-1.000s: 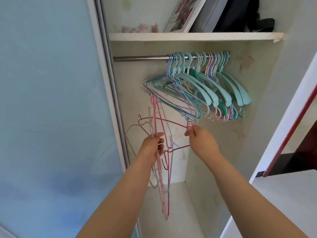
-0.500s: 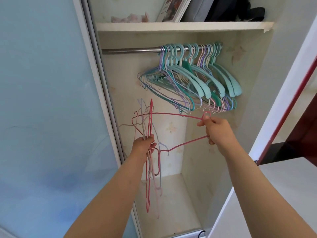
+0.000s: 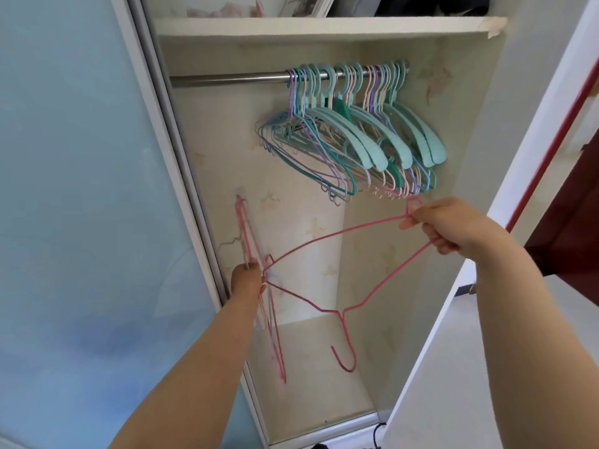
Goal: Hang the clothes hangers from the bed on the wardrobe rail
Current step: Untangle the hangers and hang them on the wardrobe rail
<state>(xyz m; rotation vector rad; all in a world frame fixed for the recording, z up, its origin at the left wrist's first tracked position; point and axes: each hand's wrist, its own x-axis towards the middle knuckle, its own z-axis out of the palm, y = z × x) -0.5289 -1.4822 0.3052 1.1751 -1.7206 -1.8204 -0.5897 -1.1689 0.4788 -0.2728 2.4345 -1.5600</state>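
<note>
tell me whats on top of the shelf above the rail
On the white shelf only the bottom edges show: a printed book or box, something grey and something dark beside it. The frame cuts off the rest.

The right hand (image 3: 453, 228) now sits farther toward three o'clock, pulling one pink hanger (image 3: 340, 270) clear of the bunch; that hanger is now spread wide and upside down, its hook pointing toward six o'clock; the left hand (image 3: 248, 280) now sits lower, toward seven o'clock, gripping the remaining wire hangers (image 3: 259, 286).
</note>
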